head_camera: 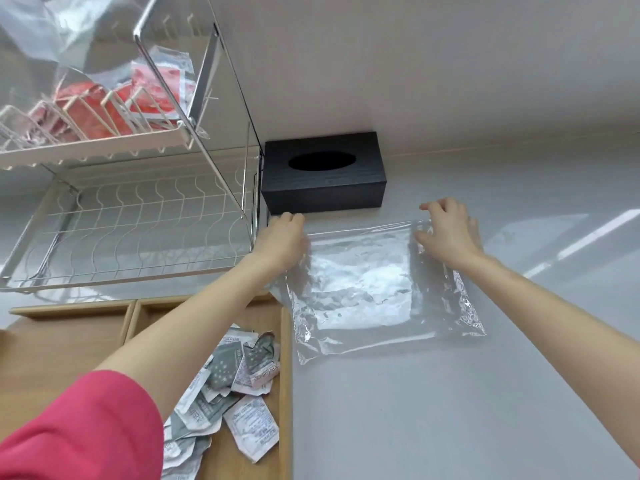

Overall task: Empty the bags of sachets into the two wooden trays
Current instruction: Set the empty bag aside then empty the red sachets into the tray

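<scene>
A clear plastic bag [374, 289], flat and holding no sachets, lies on the grey counter right of the trays. My left hand [282, 240] rests on its far left corner and my right hand [446, 233] on its far right edge, fingers spread over the plastic. The right wooden tray [285, 375] holds a pile of grey and white sachets [228, 386]. The left wooden tray [69, 337] beside it shows only bare wood. A second clear bag with red sachets [114, 109] sits on the upper shelf of the rack.
A white wire dish rack [135, 223] stands at the left behind the trays, its lower shelf bare. A black tissue box [322, 174] sits against the wall just beyond the bag. Grey counter [450, 410] stretches to the right and front.
</scene>
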`<action>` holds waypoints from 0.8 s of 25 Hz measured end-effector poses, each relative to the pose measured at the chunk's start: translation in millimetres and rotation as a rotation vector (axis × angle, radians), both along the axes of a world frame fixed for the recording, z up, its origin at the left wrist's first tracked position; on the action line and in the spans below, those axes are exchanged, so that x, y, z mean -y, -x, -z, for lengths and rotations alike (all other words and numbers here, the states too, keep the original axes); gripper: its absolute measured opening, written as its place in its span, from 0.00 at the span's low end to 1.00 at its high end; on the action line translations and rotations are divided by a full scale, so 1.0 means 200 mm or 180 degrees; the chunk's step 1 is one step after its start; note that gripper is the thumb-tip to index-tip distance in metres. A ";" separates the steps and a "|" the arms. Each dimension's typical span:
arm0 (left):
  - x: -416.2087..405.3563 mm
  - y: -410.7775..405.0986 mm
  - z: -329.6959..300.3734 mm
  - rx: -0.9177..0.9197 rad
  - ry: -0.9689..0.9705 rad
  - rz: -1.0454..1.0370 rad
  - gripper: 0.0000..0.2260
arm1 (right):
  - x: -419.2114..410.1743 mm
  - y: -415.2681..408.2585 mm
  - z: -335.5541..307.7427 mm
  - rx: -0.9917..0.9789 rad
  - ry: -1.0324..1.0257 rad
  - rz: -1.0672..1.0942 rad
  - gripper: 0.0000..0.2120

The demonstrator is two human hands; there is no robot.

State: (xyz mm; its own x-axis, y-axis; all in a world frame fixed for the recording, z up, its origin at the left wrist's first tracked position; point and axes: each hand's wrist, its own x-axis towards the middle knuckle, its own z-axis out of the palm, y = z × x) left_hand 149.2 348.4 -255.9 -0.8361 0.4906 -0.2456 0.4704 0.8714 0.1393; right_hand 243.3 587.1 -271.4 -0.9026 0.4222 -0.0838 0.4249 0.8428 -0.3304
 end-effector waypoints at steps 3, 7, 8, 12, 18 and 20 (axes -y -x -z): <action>0.00 -0.05 -0.08 0.0015 -0.0054 0.0093 0.18 | 0.08 -0.03 -0.09 0.0006 0.0007 -0.0141 0.23; 0.06 -0.16 -0.22 -0.0121 -0.0205 0.0283 0.19 | 0.24 -0.11 -0.24 0.0031 -0.0060 -0.0487 0.24; 0.09 -0.19 -0.26 -0.0201 -0.0195 0.0337 0.19 | 0.28 -0.13 -0.28 0.0038 -0.0082 -0.0556 0.25; 0.23 -0.32 -0.42 -0.0444 -0.0074 0.0439 0.19 | 0.47 -0.25 -0.46 0.0005 -0.0147 -0.0833 0.26; 0.51 -0.47 -0.62 -0.0619 0.0094 0.0327 0.18 | 0.78 -0.37 -0.70 -0.0207 -0.0334 -0.1211 0.26; 0.62 -0.50 -0.68 -0.0634 0.0104 0.0275 0.18 | 0.87 -0.38 -0.76 -0.0265 -0.0367 -0.1328 0.25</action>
